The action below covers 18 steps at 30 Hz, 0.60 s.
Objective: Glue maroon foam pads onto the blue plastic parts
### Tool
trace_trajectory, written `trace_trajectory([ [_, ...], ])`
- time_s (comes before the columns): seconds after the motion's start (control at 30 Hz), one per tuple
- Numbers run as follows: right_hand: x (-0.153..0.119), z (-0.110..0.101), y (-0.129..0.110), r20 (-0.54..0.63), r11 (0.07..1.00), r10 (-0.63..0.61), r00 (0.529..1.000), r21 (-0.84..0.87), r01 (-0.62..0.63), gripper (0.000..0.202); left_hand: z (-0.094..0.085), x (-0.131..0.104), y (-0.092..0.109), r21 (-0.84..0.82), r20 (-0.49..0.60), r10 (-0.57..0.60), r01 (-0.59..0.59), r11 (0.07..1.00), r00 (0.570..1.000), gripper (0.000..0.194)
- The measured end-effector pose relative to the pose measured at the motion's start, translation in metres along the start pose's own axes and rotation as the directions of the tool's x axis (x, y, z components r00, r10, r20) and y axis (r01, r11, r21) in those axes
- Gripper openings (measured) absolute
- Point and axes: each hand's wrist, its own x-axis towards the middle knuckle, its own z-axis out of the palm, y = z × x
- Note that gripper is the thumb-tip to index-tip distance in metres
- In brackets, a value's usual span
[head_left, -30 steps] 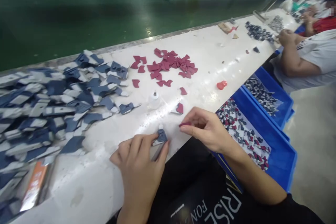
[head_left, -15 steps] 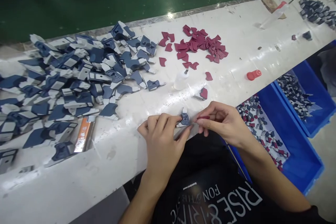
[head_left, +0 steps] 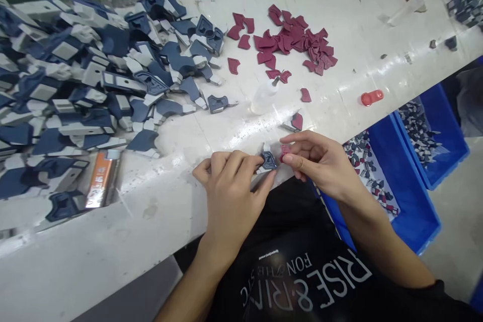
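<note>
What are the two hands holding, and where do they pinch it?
The left hand presses a blue piece against the table by its near edge. The right hand pinches a small red piece by its edge with its fingertips.

Navy-and-white pieces (head_left: 113, 70); maroon pieces (head_left: 294, 43), blue bins (head_left: 411, 196); white table (head_left: 339, 75)

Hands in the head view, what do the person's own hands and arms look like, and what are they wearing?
Both the left hand and right hand are bare, no gloves. The forearms are uncovered; a black sleeve shows at the right upper arm, part of a black T-shirt printed with white lettering.
</note>
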Motion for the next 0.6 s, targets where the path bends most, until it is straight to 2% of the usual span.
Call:
trace_trajectory([
  [0.2,0.004,0.009,0.001,0.035,0.998,0.031,0.999,0.055,-0.033,0.030,0.002,0.000,-0.001,-0.009,-0.015,0.008,-0.008,1.000,1.000,0.017],
  [0.43,0.006,0.012,0.001,0.039,0.999,0.020,0.999,-0.051,-0.018,0.034,0.002,0.000,-0.001,-0.015,-0.015,0.028,-0.028,1.000,1.000,0.016],
  [0.6,0.007,0.017,0.002,0.023,0.992,-0.029,0.999,-0.123,0.032,0.027,0.002,0.001,-0.001,-0.028,-0.011,0.022,-0.022,0.999,1.000,0.015],
])
